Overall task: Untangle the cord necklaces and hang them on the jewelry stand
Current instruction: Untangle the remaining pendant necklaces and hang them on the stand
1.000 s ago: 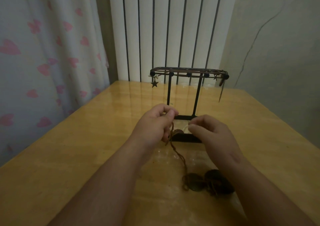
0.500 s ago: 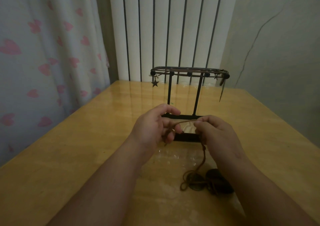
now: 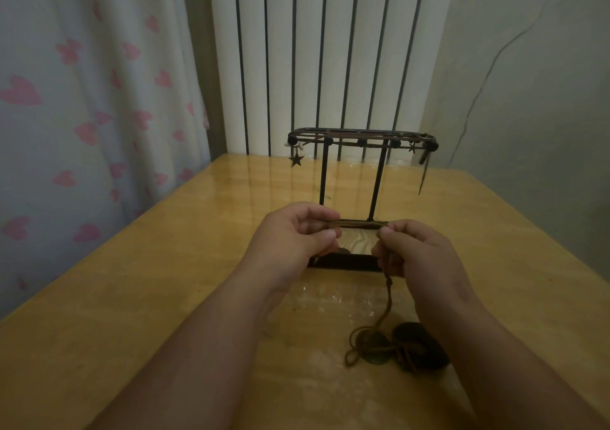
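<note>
We look across a glossy yellow-brown wooden table (image 3: 132,297), its top showing grain and pale reflections, set into the corner of a dimly lit room. Behind its far edge stand tall white vertical slats (image 3: 313,50) with dark gaps between them; we cannot tell whether they are a radiator or a blind. On the left hangs a pale curtain (image 3: 82,99) printed with pink hearts, and on the right is a plain grey-green wall (image 3: 544,132) with a thin dark crack (image 3: 478,99) running down it.

- Thin brown cord necklace (image 3: 358,224) stretched taut and level before the stand; one strand drops to dark round pendants (image 3: 421,343), tangled on the surface (image 3: 165,281).
- Black metal jewelry stand (image 3: 363,131) upright on two thin posts.
</note>
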### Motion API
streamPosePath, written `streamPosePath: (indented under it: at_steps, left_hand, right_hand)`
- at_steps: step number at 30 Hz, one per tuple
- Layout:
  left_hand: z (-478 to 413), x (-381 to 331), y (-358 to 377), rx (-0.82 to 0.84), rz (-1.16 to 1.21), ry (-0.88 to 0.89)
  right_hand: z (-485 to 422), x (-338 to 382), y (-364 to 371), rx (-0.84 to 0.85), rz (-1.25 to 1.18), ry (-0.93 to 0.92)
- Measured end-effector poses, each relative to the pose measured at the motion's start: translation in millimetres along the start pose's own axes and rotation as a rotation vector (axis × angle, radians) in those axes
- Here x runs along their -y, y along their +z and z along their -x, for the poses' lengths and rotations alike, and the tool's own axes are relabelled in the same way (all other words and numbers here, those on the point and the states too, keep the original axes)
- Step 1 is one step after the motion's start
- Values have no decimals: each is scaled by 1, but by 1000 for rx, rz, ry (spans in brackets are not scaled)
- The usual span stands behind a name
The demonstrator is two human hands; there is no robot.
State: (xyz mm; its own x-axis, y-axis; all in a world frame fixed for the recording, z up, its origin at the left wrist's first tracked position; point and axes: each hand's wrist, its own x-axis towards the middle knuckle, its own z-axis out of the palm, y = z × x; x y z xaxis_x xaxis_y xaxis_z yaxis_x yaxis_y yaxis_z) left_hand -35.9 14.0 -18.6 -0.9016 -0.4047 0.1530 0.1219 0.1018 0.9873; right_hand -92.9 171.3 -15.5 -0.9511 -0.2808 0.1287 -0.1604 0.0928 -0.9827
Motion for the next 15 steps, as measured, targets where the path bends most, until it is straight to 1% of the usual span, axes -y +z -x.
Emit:
streamPosePath:
  at_steps: [2,7,9,11,13,15]
  left_hand:
    - [1,0,1,-39,-55,12]
    - [1,-3,2,-237,-267,44]
    - [1,-4,2,-238,-354,39]
    - [4,-6,4,-219,-463,60]
    - [5,-8,6,-221,-599,177]
    - [6,-9,7,-203,-650,302]
  right_hand:
    - [0,-1,0,0,20,-16]
    - [2,-1,-1,32,178,-82]
    - [2,-1,-1,57,180,-89]
    - [3,-1,1,87,122,-72]
    - [3,-1,3,111,86,-53]
    - [3,0,3,126,91,-60]
